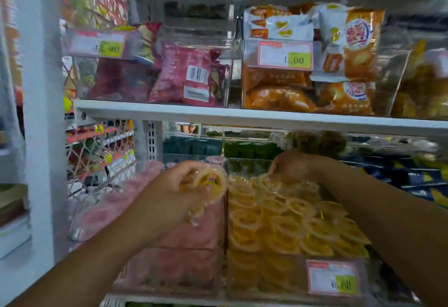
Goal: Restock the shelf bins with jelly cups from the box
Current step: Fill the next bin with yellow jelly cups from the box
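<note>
Two clear shelf bins stand side by side on the lower shelf. The right bin [339, 289] is heaped with yellow jelly cups [286, 224]; the left bin [169, 289] holds pink jelly cups [184, 236]. My left hand [179, 192] hovers over the divider between them and grips a few yellow jelly cups [213, 181], one facing me. My right hand [291, 163] reaches to the back of the yellow bin, fingers curled down onto the cups there; whether it holds one is hidden. The box is out of view.
A white shelf board [242, 115] runs just above my hands. On it stand bins of red snack packs [191, 78] and orange snack packs [315, 81]. Dark green cups [218, 146] sit behind the jelly bins. A white post [43, 112] and wire rack [97, 156] are at left.
</note>
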Tool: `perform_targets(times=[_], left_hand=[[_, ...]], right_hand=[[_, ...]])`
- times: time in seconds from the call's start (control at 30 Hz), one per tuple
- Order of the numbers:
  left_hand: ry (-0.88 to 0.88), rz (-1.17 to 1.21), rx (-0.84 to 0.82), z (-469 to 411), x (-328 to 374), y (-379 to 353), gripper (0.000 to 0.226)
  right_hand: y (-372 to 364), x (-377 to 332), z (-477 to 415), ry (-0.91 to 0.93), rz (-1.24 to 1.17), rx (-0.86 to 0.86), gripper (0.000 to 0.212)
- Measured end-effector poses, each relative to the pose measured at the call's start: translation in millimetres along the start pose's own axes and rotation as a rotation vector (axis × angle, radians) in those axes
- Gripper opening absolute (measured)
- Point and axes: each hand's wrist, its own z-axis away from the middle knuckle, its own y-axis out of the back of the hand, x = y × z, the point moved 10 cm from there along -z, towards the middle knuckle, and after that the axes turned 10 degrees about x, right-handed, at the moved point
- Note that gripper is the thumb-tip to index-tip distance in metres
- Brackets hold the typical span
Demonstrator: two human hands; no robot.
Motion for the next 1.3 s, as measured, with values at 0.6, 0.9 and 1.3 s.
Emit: perform_targets(times=[0.6, 0.9, 1.3], left_hand=[[-0.008, -0.018, -0.012, -5.9, -13.1, -2.9, 0.025], [-0.043, -0.033, -0.056, -2.6, -2.9, -10.2, 0.026], [-0.052, -0.087, -0.093, -12.8, -0.1, -35.9, 0.019]], right_hand=[[-6.8, 10.7, 7.9, 0.069, 0.453, 0.053, 0.024], [8.1, 42.5, 6.5, 0.022, -0.098, -0.011, 0.013], [17.4, 13.7, 45.9, 0.113, -0.340, 0.054, 0.024]])
